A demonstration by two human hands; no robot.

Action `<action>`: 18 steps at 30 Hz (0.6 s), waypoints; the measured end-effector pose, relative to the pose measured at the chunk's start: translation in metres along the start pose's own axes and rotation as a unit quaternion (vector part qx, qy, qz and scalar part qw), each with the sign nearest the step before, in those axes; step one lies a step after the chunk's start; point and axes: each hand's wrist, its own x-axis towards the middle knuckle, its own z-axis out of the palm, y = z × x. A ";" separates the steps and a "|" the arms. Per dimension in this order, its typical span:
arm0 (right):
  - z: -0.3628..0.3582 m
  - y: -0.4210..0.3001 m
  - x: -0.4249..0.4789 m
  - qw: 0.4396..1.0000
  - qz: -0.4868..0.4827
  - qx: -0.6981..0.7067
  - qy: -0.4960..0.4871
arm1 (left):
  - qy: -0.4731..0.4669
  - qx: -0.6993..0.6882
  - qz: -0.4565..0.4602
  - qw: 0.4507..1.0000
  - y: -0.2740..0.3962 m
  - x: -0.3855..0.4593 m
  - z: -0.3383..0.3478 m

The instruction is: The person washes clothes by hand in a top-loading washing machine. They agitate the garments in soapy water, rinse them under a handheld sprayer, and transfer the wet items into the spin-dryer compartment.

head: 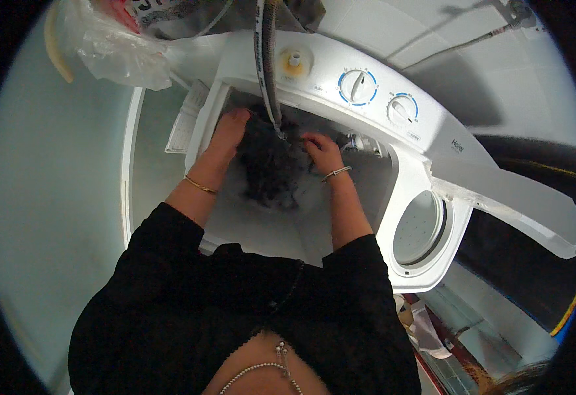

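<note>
A dark wet cloth (268, 168), perhaps a garment, hangs or lies in the wash tub (263, 229) of a white Haier twin-tub washing machine (396, 131). My left hand (230, 127) grips its upper left edge, near the tub's left wall. At its upper right, my right hand (325, 152) pinches the cloth between thumb and fingers; the fingertips are partly lost against the dark fabric. Between both hands a braided hose (267, 64) comes down over the tub, its lower end at the cloth. The tub bottom is blurred.
Two dials (358, 87) sit on the control panel behind the tub. To the right is the round spin-tub opening (419, 229), beneath a raised lid (510, 197). A clear plastic bag (120, 54) hangs at upper left. A slatted white part (187, 118) stands at the machine's left edge.
</note>
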 end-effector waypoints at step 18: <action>-0.005 -0.052 -0.033 0.943 0.047 0.328 -0.042 | -0.036 -0.111 0.051 0.992 0.091 -0.030 -0.048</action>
